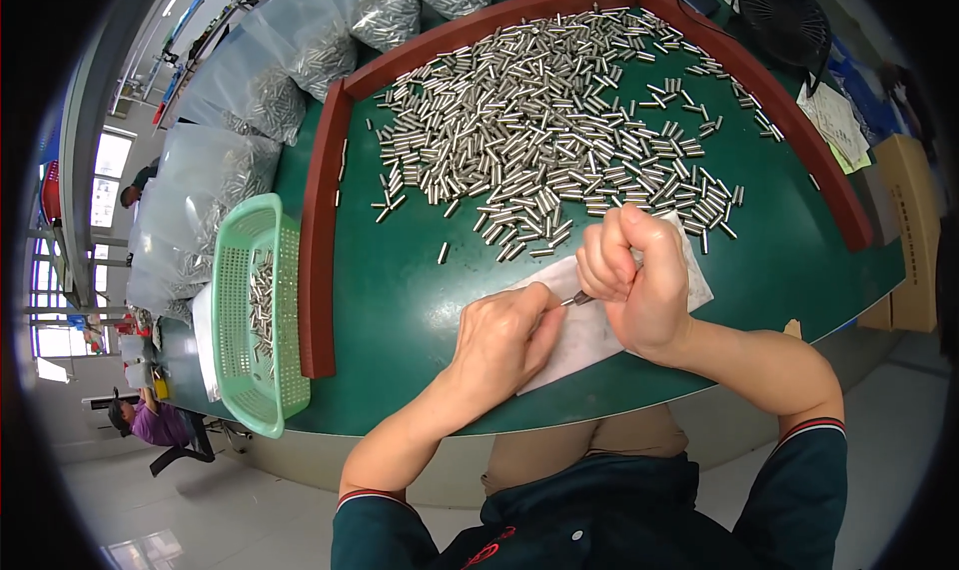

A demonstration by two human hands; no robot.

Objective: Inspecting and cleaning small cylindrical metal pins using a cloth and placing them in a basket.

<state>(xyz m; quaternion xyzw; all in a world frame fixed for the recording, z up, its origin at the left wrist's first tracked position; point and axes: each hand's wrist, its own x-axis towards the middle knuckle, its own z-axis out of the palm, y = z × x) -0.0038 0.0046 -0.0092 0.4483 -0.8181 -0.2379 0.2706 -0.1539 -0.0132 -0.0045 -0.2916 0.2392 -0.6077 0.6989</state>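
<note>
My right hand (639, 285) is curled in a fist around a slim tool (582, 298) with a dark body and a thin metal tip. The tip points left, toward the fingers of my left hand (502, 335). Those fingers are pinched together, and whatever they hold is hidden behind them. Both hands are over a white cloth or paper sheet (579, 345) with grey smudges, near the table's front edge. Just beyond them spreads a large heap of short shiny metal pins (529, 120). One pin (443, 253) lies apart from the heap, forward of my left hand.
A dark red raised border (322, 230) encloses the heap on the green tabletop (390, 320). Left of it stands a green basket (285, 375) with some pins. Clear bags of pins (325, 50) line the far left. A black fan (784, 18) and cardboard box (911, 230) are at right.
</note>
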